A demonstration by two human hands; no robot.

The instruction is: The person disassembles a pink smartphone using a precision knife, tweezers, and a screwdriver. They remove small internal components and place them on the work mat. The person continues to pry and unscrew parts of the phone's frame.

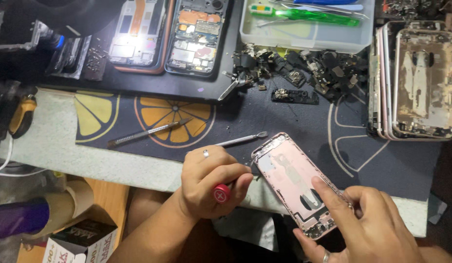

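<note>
Far left, a yellow-and-black tool [22, 116] sits at the worktop [55, 151] edge, and a purple cylinder [19, 218] lies below it. On the dark mat [284, 117] with its orange-slice print lies a flat metal blade tool [148, 132], then a thin metal spudger [240, 140] just above the knuckles. Behind them, two opened phones [170, 34] lie side by side on a black board, circuitry showing. Centre now — the left hand [211, 182], ring on one finger, has its grip closed tight round a red-capped screwdriver [221, 194], tip at the corner of the pink phone rear housing [296, 182]. That housing lies tilted over the worktop's front edge — the right hand [367, 224] grips its lower end, forefinger pressed on the inside. Further back, a white tray [309, 36] of tools, a heap of small black parts [309, 70], and on the right a stack of empty phone housings [413, 80].
</note>
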